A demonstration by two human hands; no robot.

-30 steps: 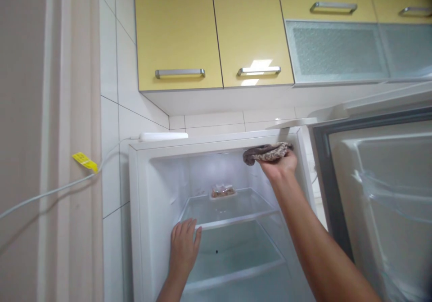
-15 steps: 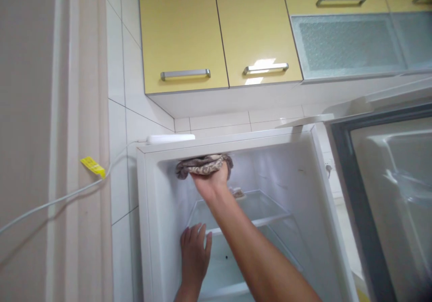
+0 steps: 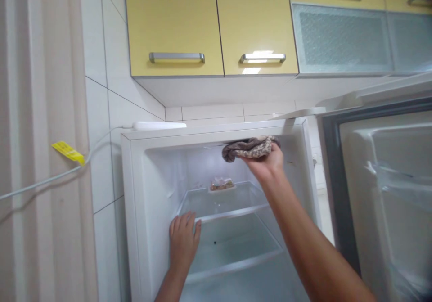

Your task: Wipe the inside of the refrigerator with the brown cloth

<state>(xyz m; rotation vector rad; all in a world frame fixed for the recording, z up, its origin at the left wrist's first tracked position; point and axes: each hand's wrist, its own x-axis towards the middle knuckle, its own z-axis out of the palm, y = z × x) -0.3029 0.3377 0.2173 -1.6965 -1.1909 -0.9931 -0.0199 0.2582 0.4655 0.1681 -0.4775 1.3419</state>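
A bunched grey-brown patterned cloth is in my right hand, pressed up against the ceiling of the open fridge, towards its right side. The palm faces up and the fingertips are hidden behind the cloth. Lower down on the left, my left hand lies by the inner side wall and the front edge of the upper glass shelf. Its fingers are stretched out and nothing is in them. At the back of that shelf sits a small tray with a clear wrapped packet.
The fridge door stands wide at the right. Yellow wall cabinets with metal handles hang above. A white flat box lies on the fridge top, its cable running left with a yellow tag. A lower shelf shows below.
My right hand has slid the cloth from the left to the right along the fridge ceiling, uncovering the packet behind. My left hand stays by the shelf edge. The view has shifted slightly.
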